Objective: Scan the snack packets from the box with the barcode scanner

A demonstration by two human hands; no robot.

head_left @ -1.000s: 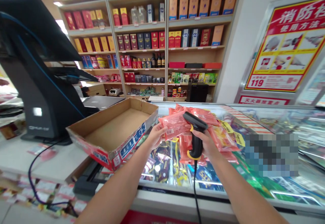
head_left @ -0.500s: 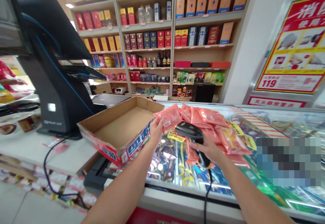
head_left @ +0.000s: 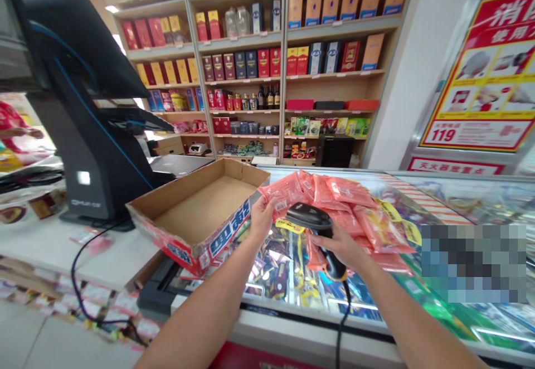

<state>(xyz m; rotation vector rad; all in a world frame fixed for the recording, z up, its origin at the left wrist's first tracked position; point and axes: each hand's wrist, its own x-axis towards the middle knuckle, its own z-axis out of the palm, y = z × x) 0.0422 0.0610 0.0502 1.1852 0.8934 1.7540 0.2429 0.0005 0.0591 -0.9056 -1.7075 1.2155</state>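
Pinched in my left hand (head_left: 262,217) is the near corner of a pink plastic packet (head_left: 288,187), its small white barcode label facing me. My right hand (head_left: 340,244) wraps around the handle of a black barcode scanner (head_left: 310,217), whose head points left at that packet, a short way off. A cable hangs from the bottom of the scanner. Behind and to the right of it lies a heap of similar pink packets (head_left: 349,190) on the glass top of a display freezer (head_left: 288,263). An open cardboard box (head_left: 196,204) with bare inside stands left of my left hand.
A black checkout terminal (head_left: 96,135) rises from the white counter (head_left: 45,246) at left, its cable looping over the front edge. Shelves (head_left: 242,82) of boxes and bottles line the back. A person's arm (head_left: 20,132) shows at far left.
My left hand has shifted slightly right and down with the packet, bringing its label nearer the scanner head. The scanner has barely moved.
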